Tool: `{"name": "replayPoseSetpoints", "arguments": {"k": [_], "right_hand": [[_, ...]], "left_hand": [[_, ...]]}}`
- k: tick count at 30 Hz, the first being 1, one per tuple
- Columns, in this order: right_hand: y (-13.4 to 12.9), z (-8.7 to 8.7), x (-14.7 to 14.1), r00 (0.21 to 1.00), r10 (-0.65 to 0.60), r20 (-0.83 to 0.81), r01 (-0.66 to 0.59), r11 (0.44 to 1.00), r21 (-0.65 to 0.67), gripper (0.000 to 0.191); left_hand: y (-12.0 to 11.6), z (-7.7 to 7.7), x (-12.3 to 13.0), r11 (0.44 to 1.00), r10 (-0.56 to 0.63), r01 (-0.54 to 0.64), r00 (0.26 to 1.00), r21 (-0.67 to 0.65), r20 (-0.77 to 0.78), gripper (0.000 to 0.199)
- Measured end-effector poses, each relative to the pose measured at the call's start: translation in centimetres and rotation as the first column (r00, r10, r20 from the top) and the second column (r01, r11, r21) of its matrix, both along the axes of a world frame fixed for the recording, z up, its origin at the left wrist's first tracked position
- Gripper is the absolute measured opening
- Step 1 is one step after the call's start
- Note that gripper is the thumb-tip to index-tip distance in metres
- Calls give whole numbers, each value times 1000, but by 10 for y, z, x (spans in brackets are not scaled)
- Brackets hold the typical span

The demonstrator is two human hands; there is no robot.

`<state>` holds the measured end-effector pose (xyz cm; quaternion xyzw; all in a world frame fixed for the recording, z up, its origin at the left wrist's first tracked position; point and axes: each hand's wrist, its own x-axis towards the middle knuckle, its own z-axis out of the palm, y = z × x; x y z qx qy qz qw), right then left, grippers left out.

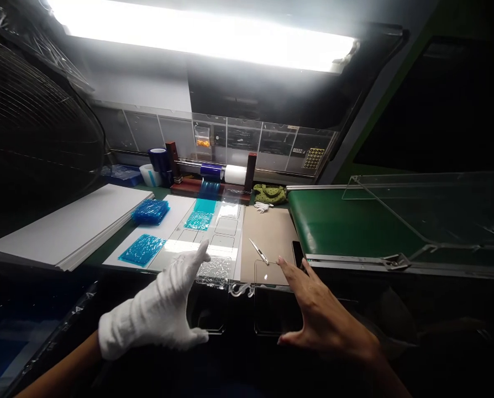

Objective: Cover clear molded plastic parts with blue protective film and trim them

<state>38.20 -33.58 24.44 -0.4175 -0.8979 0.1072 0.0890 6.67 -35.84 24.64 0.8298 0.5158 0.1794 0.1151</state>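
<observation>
My left hand, in a white glove, grips a thin clear panel with rounded corners between thumb and fingers. My bare right hand holds a second clear panel by its edges in the same way. The two panels are apart, side by side beyond the table's front edge. Past the right fingers, a slim pointed tool lies on a brown board. Beside that hand is a dark phone-like object, partly hidden.
Blue film pieces and a blue stack lie on the left. Film rolls hang on a wooden stand behind. White sheets are stacked far left; a green conveyor belt runs right, near a clear cover.
</observation>
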Motion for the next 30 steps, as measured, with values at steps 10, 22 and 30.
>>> {"name": "replayPoseSetpoints", "arguments": {"k": [10,22,30], "right_hand": [[2,-48,-12,977,-54,-204,-22,935,-353,134],[11,22,-41,992,59,110,-92,940,328,125],[21,-44,-5,973,51,-224,-123,940,-318,133]], "left_hand": [[-14,-73,41,982,54,68,800,-179,598,116],[25,1,37,982,104,-8,853,186,-512,75],[10,-34,19,948,-79,167,949,-272,306,120]]}}
